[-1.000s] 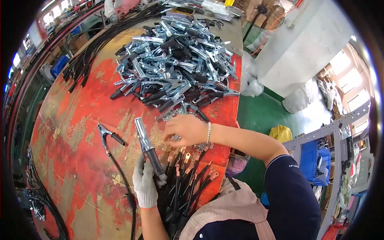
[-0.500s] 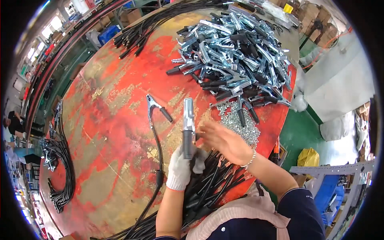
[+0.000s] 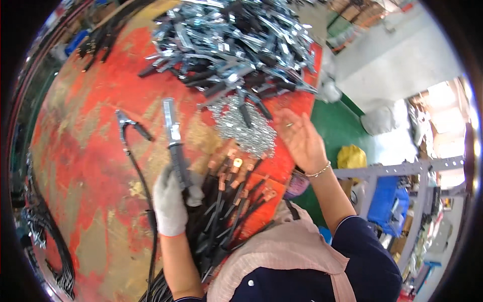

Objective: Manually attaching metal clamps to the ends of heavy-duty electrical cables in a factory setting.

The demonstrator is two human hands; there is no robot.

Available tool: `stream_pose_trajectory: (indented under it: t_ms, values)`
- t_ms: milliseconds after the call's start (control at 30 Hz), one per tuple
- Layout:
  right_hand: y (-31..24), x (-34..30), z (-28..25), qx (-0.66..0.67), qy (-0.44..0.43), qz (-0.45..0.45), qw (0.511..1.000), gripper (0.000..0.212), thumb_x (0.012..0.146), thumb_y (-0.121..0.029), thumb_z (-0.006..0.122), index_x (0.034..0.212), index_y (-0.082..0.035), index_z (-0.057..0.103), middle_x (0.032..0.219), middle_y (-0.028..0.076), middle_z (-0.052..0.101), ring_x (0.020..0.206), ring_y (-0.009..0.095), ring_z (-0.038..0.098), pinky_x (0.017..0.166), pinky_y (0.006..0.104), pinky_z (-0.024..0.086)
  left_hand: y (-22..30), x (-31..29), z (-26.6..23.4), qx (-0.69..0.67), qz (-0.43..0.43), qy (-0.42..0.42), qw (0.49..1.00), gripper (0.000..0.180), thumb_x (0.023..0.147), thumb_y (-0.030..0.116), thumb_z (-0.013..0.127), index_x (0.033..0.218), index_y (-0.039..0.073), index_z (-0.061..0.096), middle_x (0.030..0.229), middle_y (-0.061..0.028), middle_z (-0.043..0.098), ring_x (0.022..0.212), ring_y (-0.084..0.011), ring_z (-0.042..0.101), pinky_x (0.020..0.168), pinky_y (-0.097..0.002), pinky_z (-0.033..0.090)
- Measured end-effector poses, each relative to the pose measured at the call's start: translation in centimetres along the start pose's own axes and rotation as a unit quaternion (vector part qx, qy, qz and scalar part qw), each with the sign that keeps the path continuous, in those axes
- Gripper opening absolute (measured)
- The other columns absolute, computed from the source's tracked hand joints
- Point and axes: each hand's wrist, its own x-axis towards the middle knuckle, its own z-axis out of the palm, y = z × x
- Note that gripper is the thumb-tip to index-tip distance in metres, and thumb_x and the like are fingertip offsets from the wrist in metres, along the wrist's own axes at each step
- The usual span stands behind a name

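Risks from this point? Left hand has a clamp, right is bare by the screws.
1. The bare right hand hovers by the screw pile; sharp ends could prick it.
2. The gloved left hand holds the clamp only by its black handle, so it could tip.
3. Cables beneath may snag.

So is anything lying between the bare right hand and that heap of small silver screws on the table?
Nothing visible does. The bare right hand hovers open just right of the heap of small silver screws, with only worn red tabletop between them. The gloved left hand holds the black-handled metal clamp apart, further left.
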Motion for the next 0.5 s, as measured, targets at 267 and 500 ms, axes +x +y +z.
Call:
stream_pose_trajectory:
  t_ms: [267,500]
  values:
    - [4.1,-11.1,-29.9,0.056,0.293,-0.005,0.954,0.024,0.102,-0.024,0.049,0.108,-0.003,0.06,0.1,0.009,0.063,0.094,0.021,0.061,0.085,0.0332,0.051,-0.5,0.2,1.1,-0.002,0.033,-0.02,0.999,0.027,0.097,0.019,0.058,0.115,-0.001,0.056,0.075,-0.0096,0.064,0.047,-0.0122,0.053,0.038,-0.024,0.036]
    - [9.4,-12.3,-30.8,0.156,0.33,0.093,0.926,0.038,0.101,-0.034,0.051,0.128,-0.008,0.049,0.116,0.013,0.059,0.101,0.031,0.06,0.085,0.0441,0.054,-0.5,0.8,0.1,0.015,0.018,0.024,0.999,0.028,0.096,0.019,0.06,0.115,0.0,0.056,0.078,-0.008,0.065,0.051,-0.0103,0.056,0.041,-0.023,0.037]
